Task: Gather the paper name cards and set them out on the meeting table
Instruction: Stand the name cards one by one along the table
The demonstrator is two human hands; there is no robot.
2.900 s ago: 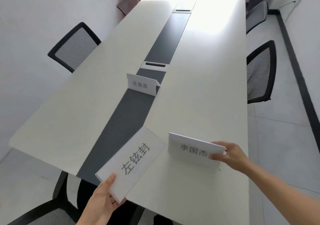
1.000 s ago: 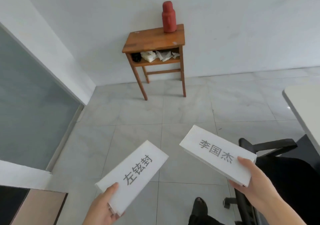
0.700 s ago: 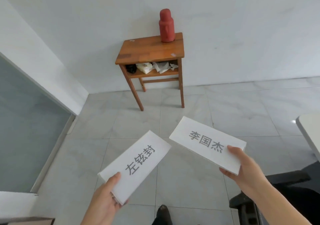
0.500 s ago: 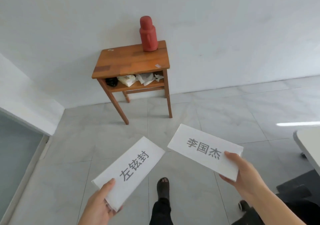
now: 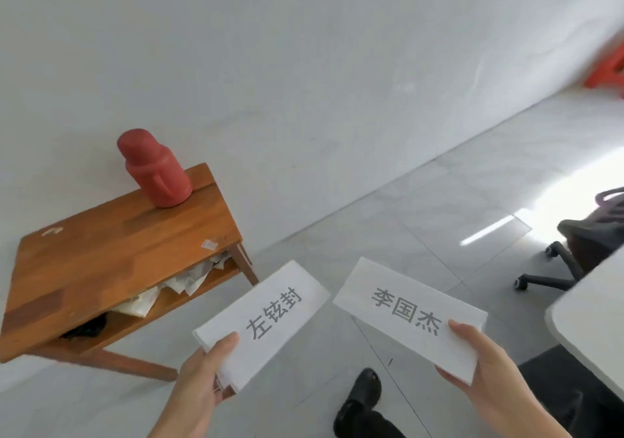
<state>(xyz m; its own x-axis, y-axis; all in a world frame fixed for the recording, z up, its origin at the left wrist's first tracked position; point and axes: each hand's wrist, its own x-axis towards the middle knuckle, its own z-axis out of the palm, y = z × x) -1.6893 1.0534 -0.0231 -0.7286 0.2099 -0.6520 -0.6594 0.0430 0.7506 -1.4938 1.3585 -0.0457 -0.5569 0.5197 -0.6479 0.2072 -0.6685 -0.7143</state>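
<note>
My left hand grips the near corner of a white folded name card printed with dark characters, held above the floor. My right hand holds a second white name card by its right end, thumb on top. The two cards sit side by side in front of me, almost touching at their far corners. Only a corner of the white meeting table shows at the right edge.
A small wooden side table stands at the left against the white wall, with a red flask on top and crumpled papers on its shelf. A dark office chair is at the right. My shoe is on the tiled floor below.
I have turned away from the meeting table and moved closer to the wooden side table, now tilted at the left. Both hands still hold their cards.
</note>
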